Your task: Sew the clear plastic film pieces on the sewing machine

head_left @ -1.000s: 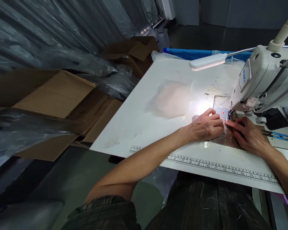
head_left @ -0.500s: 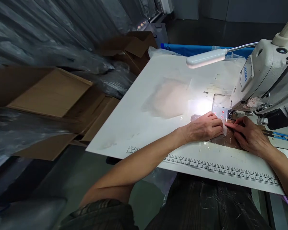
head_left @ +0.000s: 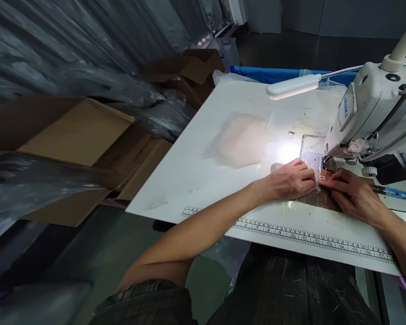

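Observation:
My left hand [head_left: 288, 181] lies on the white sewing table [head_left: 203, 171], fingers pressed down on a small clear plastic piece with red spots [head_left: 311, 163] at the needle. My right hand [head_left: 353, 195] rests just right of it, fingers pinching the same piece on a brown patch [head_left: 320, 198] of the table. Both hands meet in front of the presser foot of the white sewing machine [head_left: 372, 117]. The piece's edges are mostly hidden under my fingers.
A white gooseneck lamp [head_left: 292, 85] lights the needle area. Blue-handled thread snips [head_left: 395, 194] lie right of my right hand. A printed ruler [head_left: 311, 235] runs along the table's near edge. Open cardboard boxes [head_left: 74, 135] and plastic-wrapped bundles [head_left: 71, 49] stand to the left.
The spotted piece has slid slightly toward me from under the presser foot; my right hand has shifted a little down and back. My left hand stays almost still.

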Available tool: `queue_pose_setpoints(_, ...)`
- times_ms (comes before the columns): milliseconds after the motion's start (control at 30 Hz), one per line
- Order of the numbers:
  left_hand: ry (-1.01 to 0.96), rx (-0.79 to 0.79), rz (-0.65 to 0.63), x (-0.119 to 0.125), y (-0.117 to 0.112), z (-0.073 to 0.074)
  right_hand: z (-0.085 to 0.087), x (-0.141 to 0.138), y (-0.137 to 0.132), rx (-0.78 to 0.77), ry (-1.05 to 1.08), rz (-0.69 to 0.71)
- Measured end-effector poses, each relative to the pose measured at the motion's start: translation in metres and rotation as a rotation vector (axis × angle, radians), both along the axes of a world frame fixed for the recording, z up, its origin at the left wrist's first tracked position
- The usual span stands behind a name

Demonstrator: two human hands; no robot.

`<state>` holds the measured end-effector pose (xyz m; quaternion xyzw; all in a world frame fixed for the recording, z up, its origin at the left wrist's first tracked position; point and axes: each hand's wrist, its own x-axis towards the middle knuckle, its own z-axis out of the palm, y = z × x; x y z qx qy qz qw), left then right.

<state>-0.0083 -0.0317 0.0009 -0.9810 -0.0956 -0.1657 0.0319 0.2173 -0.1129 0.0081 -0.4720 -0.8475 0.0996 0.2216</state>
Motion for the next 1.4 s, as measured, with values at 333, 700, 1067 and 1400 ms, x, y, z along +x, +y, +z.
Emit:
queue_pose_setpoints(333,-0.103,-0.101,0.004,-0.005,0.002,0.006,-0.002,-0.004,-0.001,0.062,-0.113,0.022)
queue_pose_setpoints(700,-0.122,0.023,0.154,-0.001,0.005,-0.007,-0.002,-0.007,-0.004,0.132,-0.183,0.033)
queue_pose_setpoints(1067,-0.008,0.072,0.165,-0.003,0.002,-0.004,-0.001,-0.007,-0.005,0.143,-0.194,0.052)
queue_pose_setpoints(1400,0.140,0.121,0.219,-0.001,-0.010,0.008,-0.001,-0.009,-0.006,0.232,-0.258,0.040)
